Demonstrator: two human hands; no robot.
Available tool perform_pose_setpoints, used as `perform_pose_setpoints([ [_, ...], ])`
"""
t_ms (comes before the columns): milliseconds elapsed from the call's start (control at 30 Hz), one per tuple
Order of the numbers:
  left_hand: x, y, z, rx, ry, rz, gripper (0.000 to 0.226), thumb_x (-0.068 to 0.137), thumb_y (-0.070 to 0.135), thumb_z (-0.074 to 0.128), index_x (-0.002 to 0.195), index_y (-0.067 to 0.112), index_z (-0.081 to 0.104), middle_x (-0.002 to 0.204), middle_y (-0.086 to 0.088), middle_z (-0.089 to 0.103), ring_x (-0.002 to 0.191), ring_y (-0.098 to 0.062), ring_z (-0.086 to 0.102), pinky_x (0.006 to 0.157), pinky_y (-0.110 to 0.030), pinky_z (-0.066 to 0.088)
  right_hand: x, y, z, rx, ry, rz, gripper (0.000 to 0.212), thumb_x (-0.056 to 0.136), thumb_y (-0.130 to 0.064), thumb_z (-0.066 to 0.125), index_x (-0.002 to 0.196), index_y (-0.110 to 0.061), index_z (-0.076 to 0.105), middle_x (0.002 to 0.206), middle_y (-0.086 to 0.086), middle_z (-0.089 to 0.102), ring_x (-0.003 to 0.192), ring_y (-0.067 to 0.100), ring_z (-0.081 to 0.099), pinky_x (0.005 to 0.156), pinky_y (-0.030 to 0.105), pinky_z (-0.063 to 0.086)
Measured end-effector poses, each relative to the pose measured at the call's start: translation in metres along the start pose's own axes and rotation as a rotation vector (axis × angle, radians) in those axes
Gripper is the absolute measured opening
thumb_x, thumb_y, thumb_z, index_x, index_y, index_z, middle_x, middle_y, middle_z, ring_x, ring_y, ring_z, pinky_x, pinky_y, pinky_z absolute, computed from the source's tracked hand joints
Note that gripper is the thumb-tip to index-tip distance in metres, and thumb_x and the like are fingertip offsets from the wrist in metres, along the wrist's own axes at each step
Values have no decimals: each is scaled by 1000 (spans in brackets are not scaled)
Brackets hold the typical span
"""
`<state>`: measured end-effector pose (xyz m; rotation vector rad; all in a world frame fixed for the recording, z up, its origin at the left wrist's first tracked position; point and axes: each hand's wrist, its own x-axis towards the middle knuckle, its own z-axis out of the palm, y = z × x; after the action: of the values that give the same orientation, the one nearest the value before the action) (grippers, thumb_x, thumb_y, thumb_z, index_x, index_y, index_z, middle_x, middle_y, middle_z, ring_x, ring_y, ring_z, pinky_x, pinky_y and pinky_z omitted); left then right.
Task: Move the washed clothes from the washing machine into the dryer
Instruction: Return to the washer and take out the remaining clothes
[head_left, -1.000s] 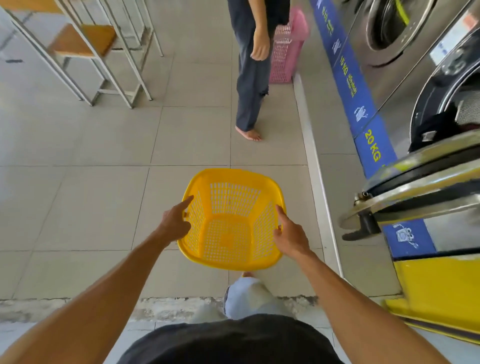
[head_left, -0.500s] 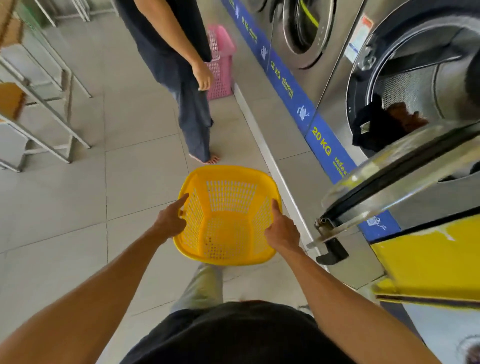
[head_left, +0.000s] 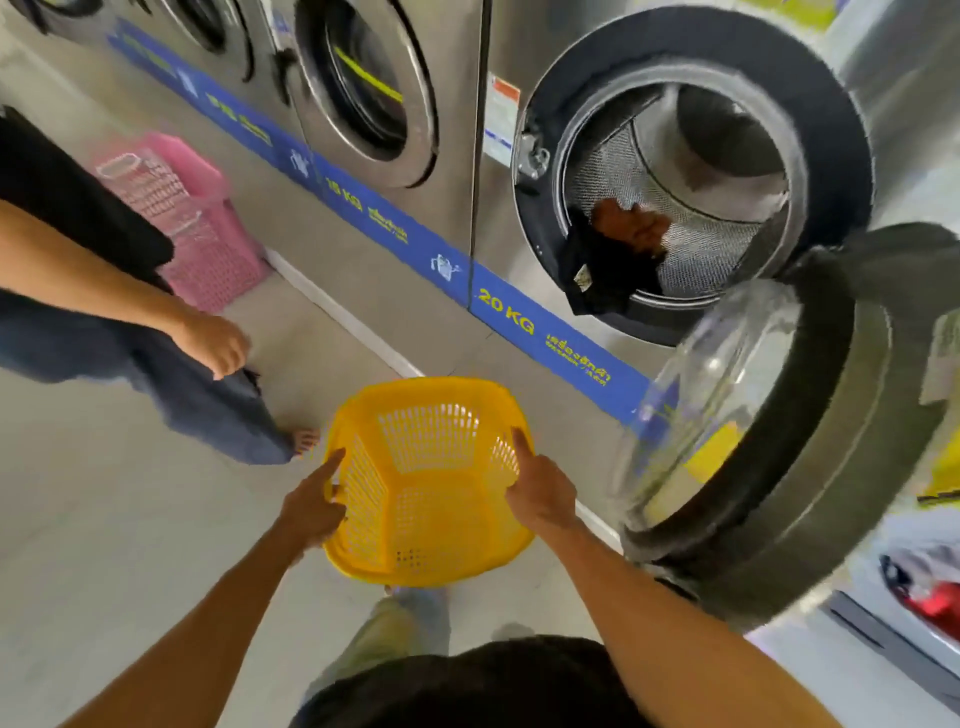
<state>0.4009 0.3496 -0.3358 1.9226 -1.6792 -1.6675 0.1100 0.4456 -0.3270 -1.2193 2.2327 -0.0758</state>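
Yellow basket held in front of the open washing machine.

The left hand (head_left: 311, 506) grips the left rim of the yellow basket (head_left: 426, 483) and the right hand (head_left: 543, 493) grips the right rim, fingers curled around the edge. The washing machine (head_left: 696, 156) stands with its door (head_left: 789, 441) swung open; dark and orange washed clothes (head_left: 615, 249) lie at the drum's front lip. Another person (head_left: 130, 291) stands at the left, near a pink basket (head_left: 192, 218) on the floor.

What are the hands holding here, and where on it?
Both hands hold the empty yellow basket by its rim: left hand on the left side, right hand on the right side.
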Motion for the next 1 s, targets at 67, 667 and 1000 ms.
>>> perform_pose_setpoints([
  [67,31,20,-15,24,-62,33,93,68,-1,62,145,36,25,144,-22,45,125,-43,52,85,-48,53,16,-10,-7,35,17,61,84,88,-17,51,157,-39,9,120,13,62,112,33,62,88,40,50],
  [667,281,213,4,464,-426,128,99,52,13,60,146,33,36,134,-9,56,97,-26,64,72,-37,53,145,20,-41,355,111,488,89,84,-13,51,155,-45,9,107,11,69,93,35,67,76,42,55],
  [1000,347,278,49,521,-461,0,77,84,-7,50,144,41,40,118,-2,54,90,-26,60,77,-45,55,209,55,-58,390,67,519,79,93,-27,58,154,-48,13,131,-1,67,111,30,66,87,40,53],
])
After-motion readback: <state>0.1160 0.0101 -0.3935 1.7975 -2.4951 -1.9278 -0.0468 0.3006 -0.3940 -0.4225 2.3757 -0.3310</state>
